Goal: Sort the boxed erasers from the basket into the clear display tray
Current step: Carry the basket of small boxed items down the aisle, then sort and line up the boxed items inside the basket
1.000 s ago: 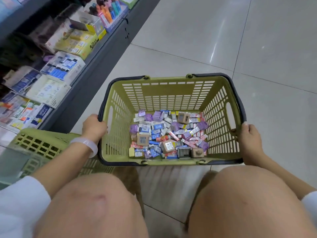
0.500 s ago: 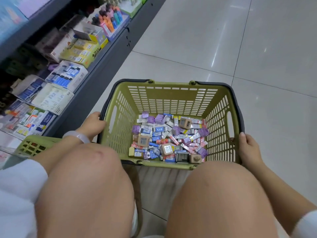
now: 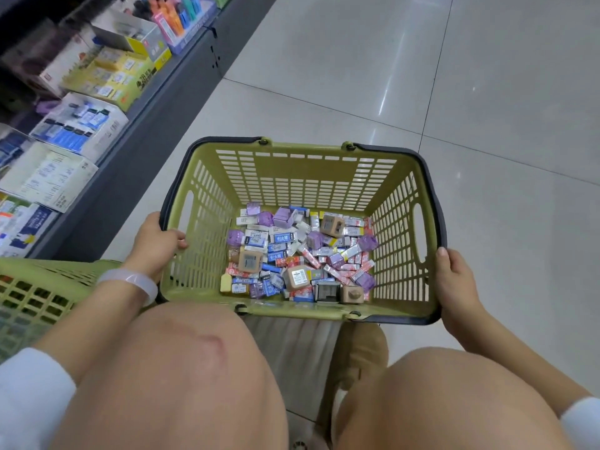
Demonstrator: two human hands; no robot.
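An olive-green plastic basket (image 3: 302, 177) with a dark rim sits on the tiled floor in front of my knees. Its bottom is covered by several small boxed erasers (image 3: 298, 254) in blue, white, purple, pink and brown. My left hand (image 3: 156, 245) grips the basket's left rim, fingers curled over the edge. My right hand (image 3: 454, 280) holds the right rim, thumb on top. I cannot make out a clear display tray in this view.
A dark shelf unit (image 3: 146, 131) runs along the left, holding open cartons of stationery (image 3: 78, 125). A second green basket (image 3: 39, 297) lies at the lower left under my left forearm. My bare knees (image 3: 181, 378) fill the foreground. Glossy floor tiles (image 3: 487, 92) spread right.
The basket has been set lower and closer to my knees, and my view has tipped and shifted left. Both hands have kept hold of the rims.
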